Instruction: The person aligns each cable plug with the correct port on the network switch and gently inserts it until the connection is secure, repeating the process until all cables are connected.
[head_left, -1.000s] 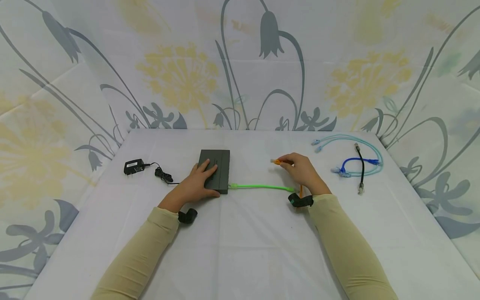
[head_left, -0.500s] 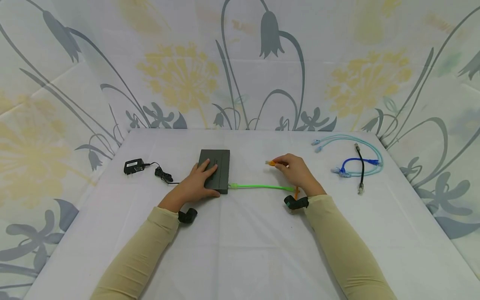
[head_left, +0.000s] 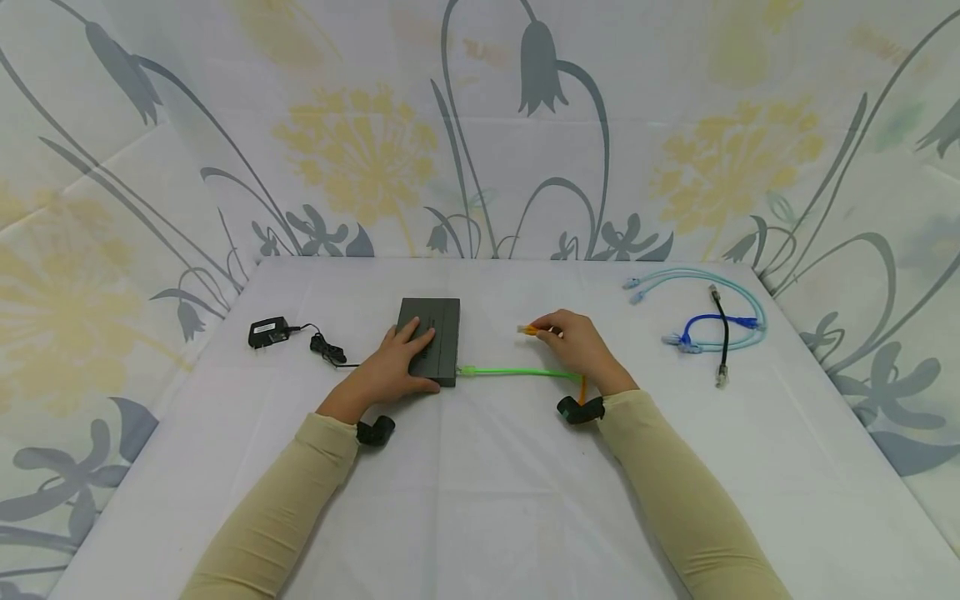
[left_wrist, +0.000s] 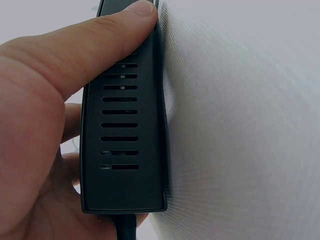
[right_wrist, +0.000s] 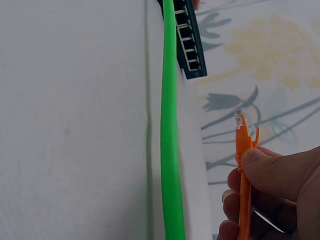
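A dark grey network switch lies on the white-covered table. My left hand holds it down, fingers spread over its top, thumb against the vented near side. A green Ethernet cable runs right from the near end of its right-hand port side. My right hand pinches an orange Ethernet cable just behind its clear plug. That plug points left toward the switch, with a gap between them. The rest of the orange cable hangs below the hand, partly hidden by the wrist.
A black power adapter lies on the left, its bundled cord leading to the switch. At the right lie a light blue cable, a dark blue cable and a short black cable. Patterned cloth stands behind the table.
My right hand has moved left and slightly nearer to me, bringing the orange cable's plug closer to the switch. The left hand and the switch have stayed in place.
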